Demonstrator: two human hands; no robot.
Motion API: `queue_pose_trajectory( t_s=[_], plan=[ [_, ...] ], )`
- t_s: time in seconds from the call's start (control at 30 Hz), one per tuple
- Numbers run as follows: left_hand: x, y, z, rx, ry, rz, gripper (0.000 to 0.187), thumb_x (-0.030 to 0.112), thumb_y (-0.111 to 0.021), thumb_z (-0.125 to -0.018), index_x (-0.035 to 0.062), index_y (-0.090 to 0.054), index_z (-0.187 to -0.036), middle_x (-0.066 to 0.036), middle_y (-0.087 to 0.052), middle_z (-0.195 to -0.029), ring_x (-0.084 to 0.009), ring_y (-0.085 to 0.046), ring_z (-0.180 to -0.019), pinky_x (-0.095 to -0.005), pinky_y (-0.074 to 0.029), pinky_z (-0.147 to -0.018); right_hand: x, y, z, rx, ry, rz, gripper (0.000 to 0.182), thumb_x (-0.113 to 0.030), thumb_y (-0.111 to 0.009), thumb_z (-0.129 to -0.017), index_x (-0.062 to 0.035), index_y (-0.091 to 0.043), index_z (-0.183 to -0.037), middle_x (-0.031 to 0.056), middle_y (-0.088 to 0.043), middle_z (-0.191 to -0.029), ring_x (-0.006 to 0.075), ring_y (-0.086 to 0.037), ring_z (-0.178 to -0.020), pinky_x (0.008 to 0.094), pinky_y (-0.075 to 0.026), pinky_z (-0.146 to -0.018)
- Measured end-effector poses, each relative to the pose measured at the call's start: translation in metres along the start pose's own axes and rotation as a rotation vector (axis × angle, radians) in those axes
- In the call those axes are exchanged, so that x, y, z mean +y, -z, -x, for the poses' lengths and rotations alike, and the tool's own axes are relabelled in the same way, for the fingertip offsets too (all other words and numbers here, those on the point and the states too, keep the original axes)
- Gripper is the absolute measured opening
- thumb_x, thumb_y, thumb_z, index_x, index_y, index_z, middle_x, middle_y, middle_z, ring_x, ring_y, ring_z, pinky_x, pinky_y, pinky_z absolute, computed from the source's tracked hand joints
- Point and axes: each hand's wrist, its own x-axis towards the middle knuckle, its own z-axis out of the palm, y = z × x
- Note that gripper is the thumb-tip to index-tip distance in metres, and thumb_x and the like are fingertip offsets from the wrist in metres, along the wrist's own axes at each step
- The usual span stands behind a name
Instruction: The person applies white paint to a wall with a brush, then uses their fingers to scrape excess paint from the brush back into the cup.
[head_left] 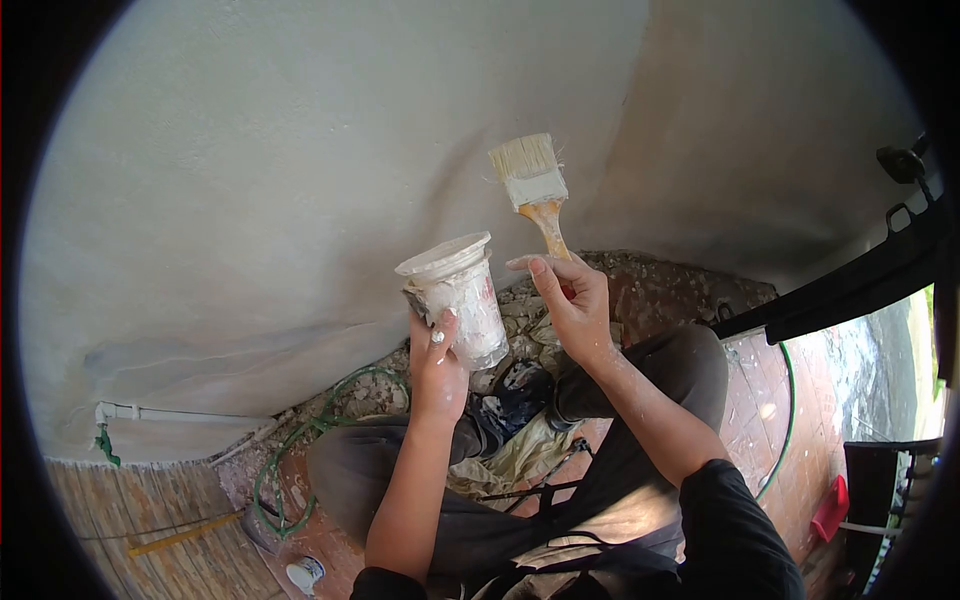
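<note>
My left hand (440,365) is wrapped round a white, paint-smeared plastic cup (465,305), tilted slightly in front of the wall; a small dark object shows between the hand and the cup's left side. My right hand (580,305) grips the wooden handle of a flat paintbrush (535,180), its pale bristles pointing up, to the right of and above the cup. Brush and cup are apart. White smears mark the fingers of both hands. The cup's contents cannot be seen.
Beyond the hands rises a pale plastered wall (250,180). Rubble lies along its foot. A green hose (262,490) curls at the left, near a small white container (305,572). A white pipe (180,414) runs low on the wall. A red object (830,510) lies at the right.
</note>
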Motion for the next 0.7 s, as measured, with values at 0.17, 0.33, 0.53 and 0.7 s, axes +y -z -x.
queue_pose_trajectory(
  t_s=[0.17, 0.33, 0.53, 0.7],
  plan=[
    [0.004, -0.004, 0.0, -0.022, -0.211, -0.205, 0.087, 0.007, -0.065, -0.088, 0.0085, -0.001, -0.148, -0.018, -0.034, -0.142, -0.0247, -0.04, -0.128, -0.0378, -0.034, -0.105, 0.003, -0.017, 0.013, -0.105, -0.021, 0.105, 0.029, -0.019, -0.069, -0.088, 0.0012, -0.068, -0.109, -0.0061, -0.041, -0.071, 0.0039, -0.033, -0.065, 0.0211, -0.028, -0.056],
    [0.009, -0.001, -0.001, -0.003, -0.21, -0.183, 0.082, 0.008, -0.064, -0.09, 0.0084, -0.005, -0.148, -0.019, -0.036, -0.14, -0.0246, -0.042, -0.126, -0.0373, -0.037, -0.103, 0.015, -0.021, 0.015, -0.143, -0.107, 0.085, 0.046, -0.018, -0.077, -0.081, 0.0032, -0.062, -0.12, 0.0044, -0.063, -0.097, 0.0075, -0.054, -0.084, 0.0228, -0.045, -0.074],
    [0.007, -0.002, -0.001, 0.029, -0.144, 0.011, 0.048, 0.02, -0.052, -0.099, 0.0083, -0.029, -0.14, -0.012, -0.047, -0.132, -0.0205, -0.049, -0.119, -0.0384, -0.041, -0.099, 0.027, -0.022, 0.011, -0.078, -0.087, -0.041, 0.046, -0.027, -0.079, -0.078, -0.0007, -0.067, -0.114, -0.0089, -0.038, -0.066, 0.004, -0.031, -0.059, 0.0213, -0.025, -0.051],
    [0.011, 0.005, -0.004, -0.021, -0.148, -0.038, 0.038, 0.022, -0.051, -0.099, 0.0089, -0.036, -0.132, -0.011, -0.048, -0.13, -0.0279, -0.048, -0.121, -0.045, -0.04, -0.099, 0.03, -0.022, 0.01, -0.095, -0.101, -0.038, 0.044, -0.026, -0.075, -0.083, 0.0015, -0.065, -0.116, -0.0065, -0.047, -0.07, 0.0038, -0.038, -0.063, 0.0201, -0.032, -0.055]
  ],
)
